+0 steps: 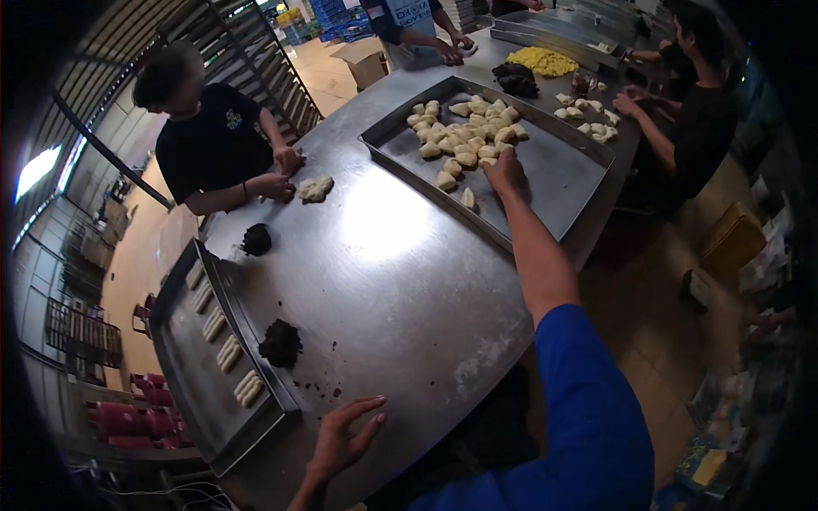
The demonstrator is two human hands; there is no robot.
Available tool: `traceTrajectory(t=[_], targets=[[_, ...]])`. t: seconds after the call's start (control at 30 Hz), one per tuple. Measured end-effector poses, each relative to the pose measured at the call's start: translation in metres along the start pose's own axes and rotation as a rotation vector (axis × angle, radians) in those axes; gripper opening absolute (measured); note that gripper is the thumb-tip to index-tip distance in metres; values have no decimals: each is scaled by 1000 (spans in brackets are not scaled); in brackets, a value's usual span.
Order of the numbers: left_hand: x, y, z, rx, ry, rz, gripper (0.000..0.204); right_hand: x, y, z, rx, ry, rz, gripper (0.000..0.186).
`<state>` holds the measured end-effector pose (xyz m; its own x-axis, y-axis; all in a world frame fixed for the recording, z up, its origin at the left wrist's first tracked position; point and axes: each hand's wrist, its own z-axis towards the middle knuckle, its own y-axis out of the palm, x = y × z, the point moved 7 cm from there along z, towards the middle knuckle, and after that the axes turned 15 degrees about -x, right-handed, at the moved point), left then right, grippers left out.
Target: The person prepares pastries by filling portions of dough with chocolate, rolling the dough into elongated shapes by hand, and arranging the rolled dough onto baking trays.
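My right hand point(506, 175) is stretched out over a large metal tray point(554, 175), its fingers closed at the near edge of a pile of pale dough pieces point(464, 136). A dough piece shows at its fingertips; the hand hides part of the grip. Two dough pieces lie apart from the pile, left of my right wrist. Low in the view, my left hand point(345, 439) hovers at the table's near side with fingers apart and nothing in them. Closest to it are dark crumbs and a lump of dark filling point(280, 343) on the steel table point(400, 315).
At left, another tray point(183, 366) holds several shaped dough strips. A second dark lump point(256, 239) lies near a co-worker point(213, 145) handling flattened dough point(316, 189). Yellow filling point(543, 61) and a dark mound point(515, 79) sit at the far end. Another person point(694, 128) works at right.
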<state>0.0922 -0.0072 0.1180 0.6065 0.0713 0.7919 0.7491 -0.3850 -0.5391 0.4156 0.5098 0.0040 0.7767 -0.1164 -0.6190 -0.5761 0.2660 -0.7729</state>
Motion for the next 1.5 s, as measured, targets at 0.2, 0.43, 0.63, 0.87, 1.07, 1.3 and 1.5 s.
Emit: traceTrajectory(t=[0.2,0.43,0.63,0.87,1.07,1.3,1.5], targets=[[-11,18,8,41,-54,-247,32,-9,2,-66,-547,4,429,53],[-11,21,72,376,173,-733,46,-95,-44,-356,-1046,-240,896,44],[-42,7,35,431,88,-863,40,-156,-66,-445,-1345,-313,1059,34],[-49,-2,-54,716,348,-236,49,-187,-30,-531,-1659,221,1494,55],[-104,9,-114,972,77,-296,57,-240,73,-518,-1390,-304,1052,49],[-139,77,-194,1099,-47,-163,39,-311,172,-452,-1036,-556,648,67],[-154,89,-217,1206,-145,-112,30,-316,184,-466,-898,-706,606,57]])
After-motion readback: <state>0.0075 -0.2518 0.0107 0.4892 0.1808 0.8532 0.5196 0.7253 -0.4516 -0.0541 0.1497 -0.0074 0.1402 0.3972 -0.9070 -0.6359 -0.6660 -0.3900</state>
